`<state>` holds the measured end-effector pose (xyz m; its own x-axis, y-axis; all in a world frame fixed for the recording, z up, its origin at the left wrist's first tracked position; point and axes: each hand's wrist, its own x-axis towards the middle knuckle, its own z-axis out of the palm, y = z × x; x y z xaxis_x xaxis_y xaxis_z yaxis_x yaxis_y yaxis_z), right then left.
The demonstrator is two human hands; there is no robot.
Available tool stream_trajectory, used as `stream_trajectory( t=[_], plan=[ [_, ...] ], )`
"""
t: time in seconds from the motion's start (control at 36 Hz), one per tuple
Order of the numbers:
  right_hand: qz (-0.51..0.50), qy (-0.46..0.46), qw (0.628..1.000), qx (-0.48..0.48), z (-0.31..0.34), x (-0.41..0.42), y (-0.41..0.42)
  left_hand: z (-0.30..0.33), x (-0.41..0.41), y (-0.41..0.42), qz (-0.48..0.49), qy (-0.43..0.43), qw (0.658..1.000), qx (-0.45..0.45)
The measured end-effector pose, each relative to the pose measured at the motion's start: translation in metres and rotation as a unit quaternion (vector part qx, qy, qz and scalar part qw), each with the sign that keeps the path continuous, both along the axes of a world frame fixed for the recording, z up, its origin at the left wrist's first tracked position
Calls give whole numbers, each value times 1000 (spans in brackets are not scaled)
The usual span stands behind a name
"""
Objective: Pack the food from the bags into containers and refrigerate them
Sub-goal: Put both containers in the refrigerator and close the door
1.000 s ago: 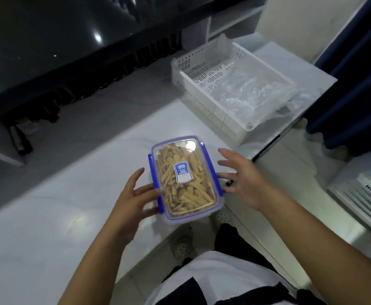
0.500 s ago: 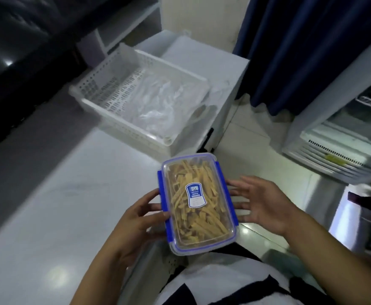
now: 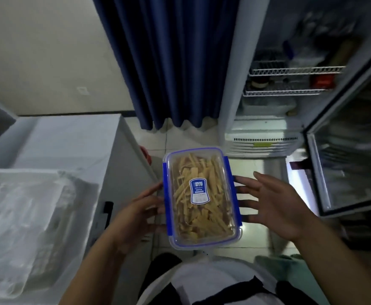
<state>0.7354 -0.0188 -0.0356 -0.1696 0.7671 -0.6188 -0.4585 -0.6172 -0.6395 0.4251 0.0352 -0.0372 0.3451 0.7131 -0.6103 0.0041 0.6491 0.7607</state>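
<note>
Between your two hands, above the tiled floor (image 3: 255,164), sits the container (image 3: 201,198): clear tub, lid on, blue clips down both long sides, blue-and-white label on the lid, full of pale yellow strips of food. It's in the air, off the desk, short end pointing toward the fridge.

Your left hand (image 3: 133,213) is against the left long side, fingers extended with tips touching the blue clip edge; nothing curled round it. Your right hand (image 3: 274,205) is on the right long side, fingers straight and spread, tips at the clip. So the tub is carried pressed between flat fingers, not gripped.

Fridge (image 3: 268,133) is ahead and to the right, its glass door (image 3: 351,150) swung open on the right. Wire shelves (image 3: 290,70) inside carry some dark items, too blurred to identify. Blue curtain (image 3: 171,62) hangs left of the fridge.

White desk (image 3: 74,137) is on your left; near its front edge is a white basket (image 3: 8,285) with crumpled clear plastic bags (image 3: 26,216) in it, blurred.
</note>
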Motion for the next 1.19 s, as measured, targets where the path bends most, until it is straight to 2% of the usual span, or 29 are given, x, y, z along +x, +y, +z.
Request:
stream_trajectory(
  t=[0.25, 0.5, 0.75, 0.89, 0.97, 1.08, 1.19],
  plan=[
    [-99, 13, 995, -10, -13, 91, 31, 3, 112, 93, -108, 29, 994, 7],
    [-192, 15, 981, -38, -14, 194, 116, -13, 239, 226, -213, 27, 977, 7],
    [-244, -60, 967, -48, 8, 293, 200, -20, 363, 326, -247, 6, 969, -3],
    [-245, -95, 964, -45, 8, 317, 229, -25, 399, 351, -255, 15, 967, 0],
    [-220, -96, 968, -71, 6, 359, 266, -26, 440, 379, -241, 36, 970, 3],
    [-206, -83, 974, -55, -10, 376, 290, -30, 451, 390, -259, 54, 964, 37],
    [-153, -84, 984, -40, -24, 415, 337, -39, 476, 407, -224, 94, 967, 72]
  ],
)
